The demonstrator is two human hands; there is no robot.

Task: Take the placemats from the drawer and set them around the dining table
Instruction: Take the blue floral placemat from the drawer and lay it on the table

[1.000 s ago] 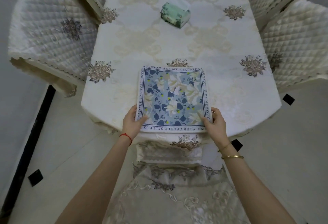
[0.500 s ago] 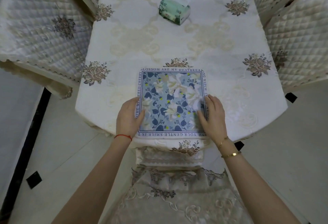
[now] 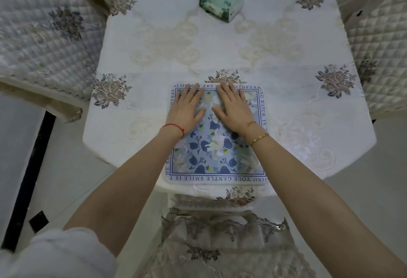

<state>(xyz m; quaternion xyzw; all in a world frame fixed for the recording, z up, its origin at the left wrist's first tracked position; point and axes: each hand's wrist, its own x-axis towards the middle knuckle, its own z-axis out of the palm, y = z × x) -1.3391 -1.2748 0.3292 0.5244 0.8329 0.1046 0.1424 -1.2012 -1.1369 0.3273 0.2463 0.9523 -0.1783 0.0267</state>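
While both your hands lie flat on the placemat (image 3: 214, 145), neither grip is clenched: fingers straight, palms down, pressing, grasping nothing. Your left hand (image 3: 187, 108) covers the mat's far-left part, fingertips at the lettered border. Your right hand (image 3: 234, 106) sits just beside it, thumbs near each other, fingertips reaching the far edge. Red string (image 3: 175, 127) on your left wrist, gold bangle (image 3: 258, 138) on your right.

The placemat is blue floral with a white text border, flat on the bench (image 3: 220, 41) at its near end, near edge almost flush with the bench edge. The bench carries a cream embroidered cloth. Green tissue pack (image 3: 220, 2) sits well apart, toward the far middle. Quilted chair covers flank both sides: left (image 3: 44, 35), right (image 3: 378, 52). Lace-covered chair (image 3: 224, 240) sits right below the mat's end.
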